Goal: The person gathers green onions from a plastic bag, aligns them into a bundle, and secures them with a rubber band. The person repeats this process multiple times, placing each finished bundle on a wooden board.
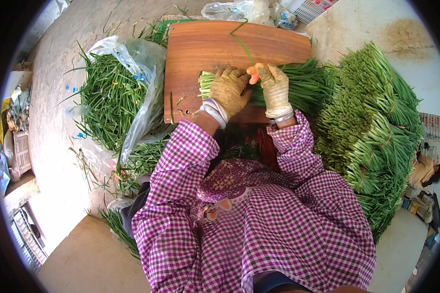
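A bundle of long green stalks with leaves, which look like garlic chives (303, 82), lies across a wooden board (205, 40), its pale cut ends to the left. My left hand (229, 89), in a dirty yellow glove, rests over the bundle near those ends and grips it. Gloved as well, my right hand (272, 83) pinches one long green blade (242, 43) that rises above the bundle; orange shows at its thumb and finger. Loose green bits lie at the board's left edge.
Banded green bundles (370, 110) are piled on the right. On the left stands a clear plastic bag (146, 58) full of loose leaves (112, 99). Plastic bags (238, 11) and a white crate (308, 9) are beyond the board. A person (423, 170) is at the far right.
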`<control>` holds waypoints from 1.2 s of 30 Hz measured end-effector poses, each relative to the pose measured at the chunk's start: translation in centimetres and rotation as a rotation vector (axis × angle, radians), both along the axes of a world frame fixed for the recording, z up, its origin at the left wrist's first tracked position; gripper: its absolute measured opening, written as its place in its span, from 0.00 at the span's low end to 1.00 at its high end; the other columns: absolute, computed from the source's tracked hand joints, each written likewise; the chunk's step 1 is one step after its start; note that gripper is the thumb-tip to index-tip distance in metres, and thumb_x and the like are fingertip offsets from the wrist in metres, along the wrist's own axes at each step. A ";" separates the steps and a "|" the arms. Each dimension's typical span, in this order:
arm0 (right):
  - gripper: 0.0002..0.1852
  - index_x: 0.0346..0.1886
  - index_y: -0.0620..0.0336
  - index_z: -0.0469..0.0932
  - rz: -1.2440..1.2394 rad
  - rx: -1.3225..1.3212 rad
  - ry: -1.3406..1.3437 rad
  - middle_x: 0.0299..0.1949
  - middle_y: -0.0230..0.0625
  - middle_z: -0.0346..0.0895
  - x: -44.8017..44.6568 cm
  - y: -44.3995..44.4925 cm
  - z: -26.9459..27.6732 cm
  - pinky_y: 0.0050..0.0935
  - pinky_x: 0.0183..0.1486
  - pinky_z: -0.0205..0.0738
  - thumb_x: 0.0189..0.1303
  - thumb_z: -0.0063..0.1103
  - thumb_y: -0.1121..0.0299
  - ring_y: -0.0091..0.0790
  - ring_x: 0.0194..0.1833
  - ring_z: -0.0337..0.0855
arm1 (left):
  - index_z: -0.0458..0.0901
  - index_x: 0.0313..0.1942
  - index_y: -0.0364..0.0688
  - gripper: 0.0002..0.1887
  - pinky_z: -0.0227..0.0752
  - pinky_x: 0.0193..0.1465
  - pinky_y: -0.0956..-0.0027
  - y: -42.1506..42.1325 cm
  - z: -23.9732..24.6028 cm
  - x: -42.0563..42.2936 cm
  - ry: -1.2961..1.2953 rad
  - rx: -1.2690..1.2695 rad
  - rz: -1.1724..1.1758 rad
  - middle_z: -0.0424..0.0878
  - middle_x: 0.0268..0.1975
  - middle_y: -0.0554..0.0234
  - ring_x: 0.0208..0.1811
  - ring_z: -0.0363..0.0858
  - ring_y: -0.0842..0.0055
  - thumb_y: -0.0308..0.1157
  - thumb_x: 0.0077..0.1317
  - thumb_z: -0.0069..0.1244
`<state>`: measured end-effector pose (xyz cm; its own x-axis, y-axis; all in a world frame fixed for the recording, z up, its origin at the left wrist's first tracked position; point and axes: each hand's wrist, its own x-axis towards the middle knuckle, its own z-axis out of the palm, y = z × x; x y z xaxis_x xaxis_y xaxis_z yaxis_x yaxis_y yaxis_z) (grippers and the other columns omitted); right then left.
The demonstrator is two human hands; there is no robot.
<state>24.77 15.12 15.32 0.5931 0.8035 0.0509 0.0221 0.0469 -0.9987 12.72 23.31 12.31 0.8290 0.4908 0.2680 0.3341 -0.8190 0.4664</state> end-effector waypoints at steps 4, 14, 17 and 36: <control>0.18 0.28 0.61 0.81 -0.027 -0.038 0.123 0.23 0.32 0.78 -0.4 0.2 -0.8 0.23 0.31 0.66 0.70 0.59 0.58 0.21 0.24 0.72 | 0.87 0.37 0.42 0.08 0.72 0.50 0.57 -1.4 -1.9 0.5 -0.376 -0.107 0.167 0.84 0.34 0.57 0.41 0.81 0.56 0.29 0.56 0.59; 0.14 0.27 0.49 0.69 -0.171 0.052 0.832 0.17 0.26 0.64 -1.3 0.8 0.0 0.22 0.18 0.51 0.71 0.56 0.61 0.21 0.17 0.60 | 0.83 0.37 0.45 0.07 0.68 0.59 0.53 -1.3 -3.8 0.4 -0.057 -0.021 0.117 0.85 0.40 0.62 0.50 0.79 0.60 0.30 0.57 0.55; 0.14 0.27 0.49 0.68 -0.115 0.038 0.686 0.16 0.25 0.62 -1.3 0.5 1.3 0.22 0.18 0.49 0.71 0.56 0.62 0.21 0.17 0.58 | 0.83 0.38 0.46 0.07 0.67 0.60 0.53 -0.9 -3.7 0.5 -0.128 0.056 0.126 0.85 0.41 0.62 0.51 0.79 0.60 0.31 0.58 0.54; 0.26 0.22 0.53 0.68 0.186 0.224 0.379 0.20 0.28 0.67 2.4 4.6 -0.3 0.32 0.32 0.75 0.67 0.58 0.44 0.27 0.23 0.69 | 0.72 0.66 0.43 0.39 0.72 0.63 0.64 7.1 1.3 -2.8 0.287 -0.843 -0.122 0.83 0.57 0.54 0.58 0.80 0.66 0.42 0.54 0.68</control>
